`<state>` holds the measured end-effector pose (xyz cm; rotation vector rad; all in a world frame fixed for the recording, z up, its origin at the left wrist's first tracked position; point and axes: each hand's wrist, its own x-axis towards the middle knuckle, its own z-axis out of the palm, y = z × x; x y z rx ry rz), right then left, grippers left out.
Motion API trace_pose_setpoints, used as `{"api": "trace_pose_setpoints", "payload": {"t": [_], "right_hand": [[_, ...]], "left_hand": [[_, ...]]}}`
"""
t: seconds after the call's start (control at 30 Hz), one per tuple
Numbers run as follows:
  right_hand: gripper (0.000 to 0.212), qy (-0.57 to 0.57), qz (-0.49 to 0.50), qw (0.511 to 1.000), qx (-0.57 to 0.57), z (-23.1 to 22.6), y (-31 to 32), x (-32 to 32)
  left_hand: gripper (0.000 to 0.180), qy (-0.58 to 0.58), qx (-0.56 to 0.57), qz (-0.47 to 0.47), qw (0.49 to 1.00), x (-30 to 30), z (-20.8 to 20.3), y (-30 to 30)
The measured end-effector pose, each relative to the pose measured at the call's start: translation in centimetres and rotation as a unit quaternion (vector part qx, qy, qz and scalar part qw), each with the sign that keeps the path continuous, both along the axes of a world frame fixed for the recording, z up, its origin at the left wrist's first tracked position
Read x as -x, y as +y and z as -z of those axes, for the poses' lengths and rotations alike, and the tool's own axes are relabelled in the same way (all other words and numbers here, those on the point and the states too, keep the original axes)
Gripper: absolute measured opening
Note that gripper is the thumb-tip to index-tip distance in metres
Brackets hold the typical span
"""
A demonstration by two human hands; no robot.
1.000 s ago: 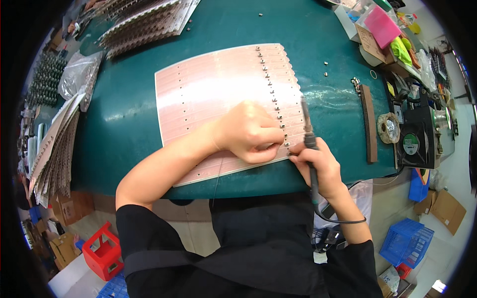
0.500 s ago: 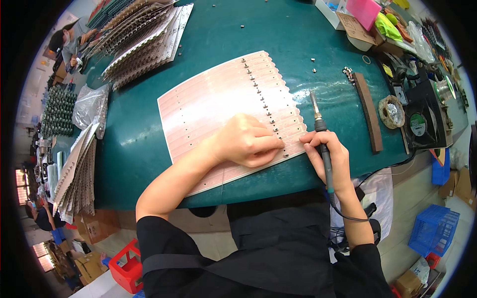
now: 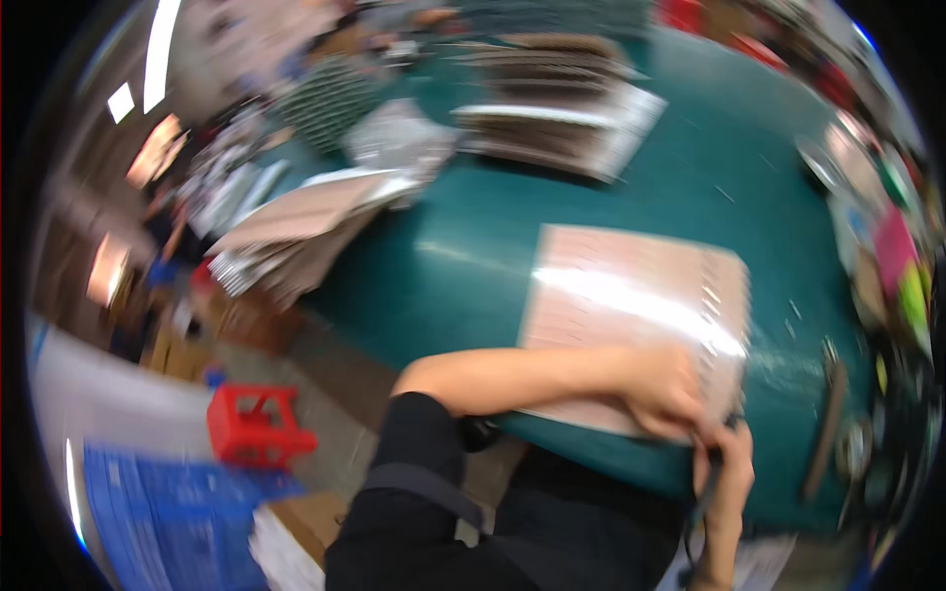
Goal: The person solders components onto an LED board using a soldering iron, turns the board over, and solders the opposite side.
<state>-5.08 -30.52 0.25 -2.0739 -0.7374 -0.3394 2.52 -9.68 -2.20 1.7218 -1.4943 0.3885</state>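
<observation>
A pale pink panel of joined strips [image 3: 601, 261] lies at the near edge of the green table, with a row of small metal parts [image 3: 711, 286] along its right side. My left hand [image 3: 662, 389] rests over the panel's near right corner, fingers curled closed. Whatever its fingertips may pinch is hidden and blurred. Close beside it, just off that corner, my right hand [image 3: 727, 461] is closed round a soldering iron [image 3: 711, 483], whose cable hangs down along the wrist. Motion blur smears the iron's tip.
Stacks of similar panels stand at the far side [image 3: 552, 138] and the left edge [image 3: 305, 217]. A plastic bag [image 3: 399, 138] lies between them. At right are a brown bar [image 3: 824, 433] and a round container [image 3: 853, 445]. A red stool [image 3: 258, 424] stands on the floor.
The whole view has swung left and blurred, so the table and panel appear farther right. My hands now look closer together at the panel's near right corner. The right still holds the soldering iron.
</observation>
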Motion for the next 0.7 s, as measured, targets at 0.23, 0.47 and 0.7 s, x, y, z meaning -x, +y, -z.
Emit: {"api": "trace_pose_setpoints", "payload": {"t": [0.23, 0.47, 0.7], "right_hand": [[0.007, 0.132, -0.082, 0.98, 0.122, 6.1, -6.2, -1.8], [0.007, 0.49, 0.049, 0.779, -0.388, 0.4, -1.6, 1.2], [0.015, 0.068, 0.016, 0.991, -0.11, 1.8, -2.4, 0.2]], "left_hand": [[0.018, -0.093, 0.032, -0.074, 0.992, 0.5, 2.8, -2.6], [0.022, -0.132, 0.038, -0.096, 0.986, -0.6, 3.0, -3.6], [0.024, -0.104, 0.056, -0.077, 0.99, 0.0, 2.0, -2.3]]}}
